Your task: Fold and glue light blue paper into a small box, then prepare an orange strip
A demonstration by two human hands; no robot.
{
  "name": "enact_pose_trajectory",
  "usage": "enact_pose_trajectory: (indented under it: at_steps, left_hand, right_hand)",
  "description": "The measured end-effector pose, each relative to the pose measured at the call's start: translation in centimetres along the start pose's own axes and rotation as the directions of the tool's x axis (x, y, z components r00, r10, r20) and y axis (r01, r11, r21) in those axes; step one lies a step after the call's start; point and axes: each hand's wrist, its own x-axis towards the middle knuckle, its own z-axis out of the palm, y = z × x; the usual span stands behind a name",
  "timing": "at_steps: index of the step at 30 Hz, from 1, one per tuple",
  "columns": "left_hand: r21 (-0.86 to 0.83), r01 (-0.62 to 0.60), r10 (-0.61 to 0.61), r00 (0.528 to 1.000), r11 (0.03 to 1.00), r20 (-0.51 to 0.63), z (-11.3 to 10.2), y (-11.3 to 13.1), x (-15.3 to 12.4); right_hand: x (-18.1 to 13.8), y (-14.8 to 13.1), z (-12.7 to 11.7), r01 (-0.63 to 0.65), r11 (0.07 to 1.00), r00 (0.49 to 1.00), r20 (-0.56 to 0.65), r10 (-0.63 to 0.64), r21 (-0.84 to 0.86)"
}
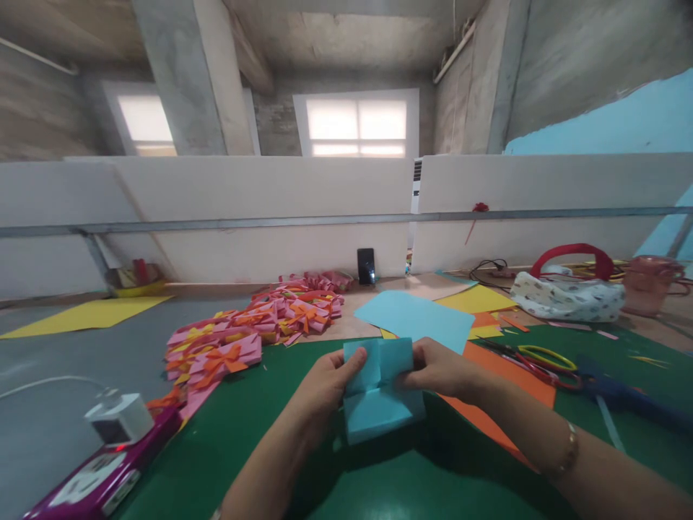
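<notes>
A light blue folded paper with creases across it is held above the green mat. My left hand grips its left edge, thumb pressed on the front face. On the right edge, my right hand pinches the paper between thumb and fingers. The fingers behind the paper are partly hidden. Just beyond my hands lies a flat light blue sheet, and orange sheets lie under and beside my right forearm.
A pile of pink and orange paper pieces with bows lies at left. Scissors and a blue glue gun rest at right, near a cloth bag. A purple power bank with a white charger sits front left. A phone leans at the back.
</notes>
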Motion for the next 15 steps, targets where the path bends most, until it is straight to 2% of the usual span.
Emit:
enact_pose_trajectory:
  at_steps: [3,4,6,8,9,12,15]
  left_hand:
    - [-0.006,0.034,-0.034,0.999,0.999,0.008,-0.4,-0.1,0.2]
    - [-0.004,0.043,-0.043,0.999,0.999,0.003,-0.5,-0.2,0.3]
    - [0.009,0.047,-0.047,0.999,0.999,0.005,-0.5,-0.4,0.4]
    - [0.023,0.036,-0.037,0.998,0.999,0.042,-0.3,-0.7,0.5]
    - [0.030,0.026,-0.028,0.997,0.999,0.073,-0.1,-0.8,0.4]
    - [0.057,0.000,-0.010,0.984,0.998,0.175,0.6,-1.3,0.2]
    - [0.066,0.016,-0.030,0.975,0.998,0.221,0.9,-1.6,0.0]
  right_hand:
    - [-0.1,-0.6,-0.3,-0.013,1.000,1.000,-0.011,0.013,0.002]
    - [-0.2,-0.8,-0.4,-0.002,1.000,0.999,-0.049,0.001,-0.024]
    - [-0.2,-1.2,-0.4,0.038,0.988,0.978,-0.196,-0.068,-0.151]
    - [-0.2,-1.4,-0.3,0.075,0.940,0.926,-0.326,-0.189,-0.334]
    - [-0.3,-1.5,-0.2,0.089,0.906,0.902,-0.352,-0.250,-0.414]
    - [-0.4,-1.6,0.4,0.143,0.808,0.870,-0.317,-0.377,-0.571]
    - [-0.5,-1.6,1.0,0.148,0.770,0.875,-0.281,-0.394,-0.621]
